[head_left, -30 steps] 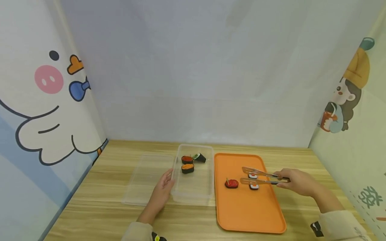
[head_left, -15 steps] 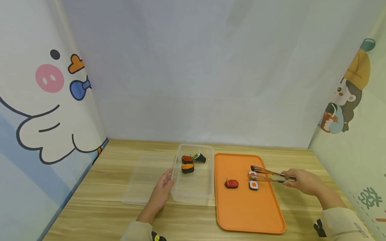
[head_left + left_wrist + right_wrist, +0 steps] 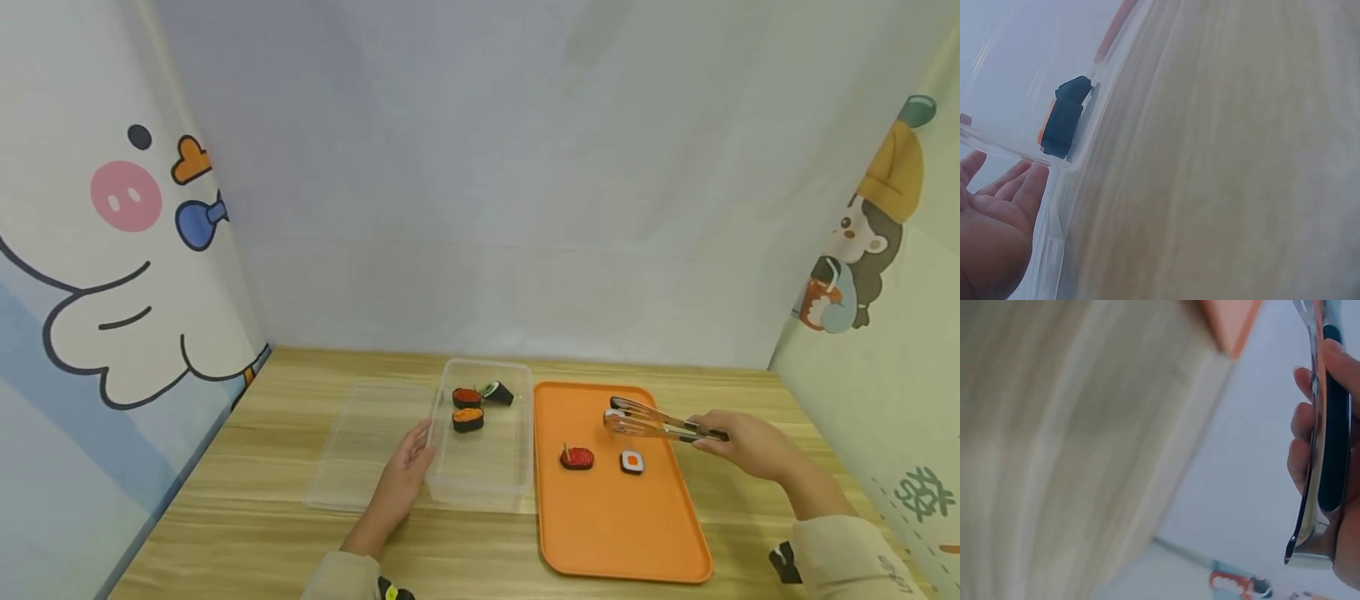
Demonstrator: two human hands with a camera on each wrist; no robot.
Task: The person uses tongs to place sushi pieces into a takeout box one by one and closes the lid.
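My right hand [image 3: 746, 446] grips metal tongs [image 3: 660, 423] with dark handle grips; the right wrist view shows fingers wrapped around them. Between the tong tips is a sushi roll piece [image 3: 611, 414], partly hidden, over the upper part of the orange tray [image 3: 607, 533]. Lower on that tray lie another roll [image 3: 632, 462] with an orange centre and a red-topped sushi [image 3: 577, 457]. My left hand [image 3: 402, 475] rests its fingertips against the left wall of a clear plastic box [image 3: 480, 492]. Inside the box are a red-topped sushi [image 3: 467, 397], an orange-topped sushi [image 3: 467, 419] and a hand roll [image 3: 498, 392].
A clear flat lid [image 3: 348, 467] lies on the wooden table [image 3: 247, 475] left of the box, partly behind my left hand. The box stands close beside the tray's left edge. A pale curtain [image 3: 480, 208] rises behind the table, with printed cloth at both sides.
The tongs drew back right, then closed on the upper roll and moved it up and left, away from the orange-centred roll. My left hand and the box stayed put.
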